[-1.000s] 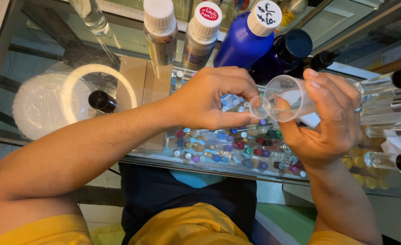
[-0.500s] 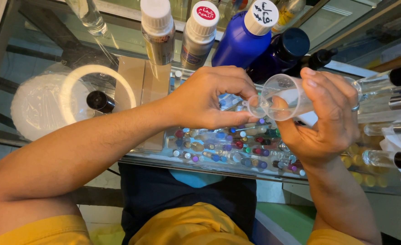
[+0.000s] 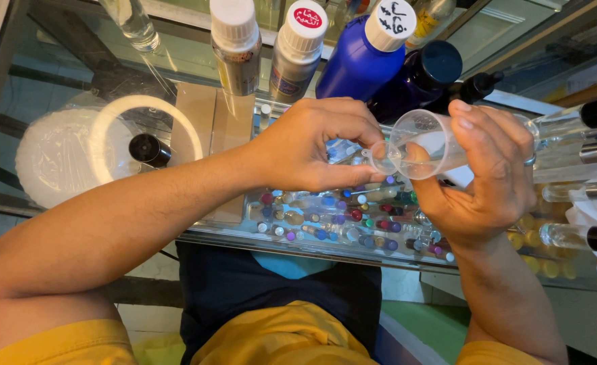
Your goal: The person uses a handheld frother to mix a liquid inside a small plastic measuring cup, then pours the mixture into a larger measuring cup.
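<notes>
Above the glass table — clear cup tipped in right hand.

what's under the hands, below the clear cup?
Through the glass top, a tray of small vials with coloured caps lies under the left hand and the right hand, which tilts the clear cup. The hands cover the tray's upper part.
</notes>
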